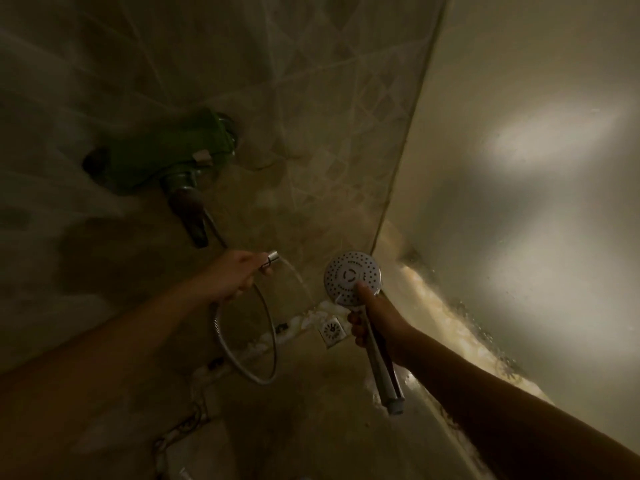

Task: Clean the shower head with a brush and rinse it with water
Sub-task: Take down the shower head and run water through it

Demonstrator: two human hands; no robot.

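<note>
Right hand (375, 320) grips shower head (352, 278) handle; left hand (230, 275), at 9 o'clock, pinches hose end (270, 260). No readable writing.

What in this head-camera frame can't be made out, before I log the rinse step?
- Brush: none visible in the head view; whether it lies out of frame cannot be told.
- Faucet: motion-blurred and dim, so its handle position is unreadable.
- Hose: its run up to the faucet is lost in shadow.
- Left hand: its grip covers the hose just behind the end fitting.
- Shower head: right hand hides the neck; residue too small to judge.
</note>
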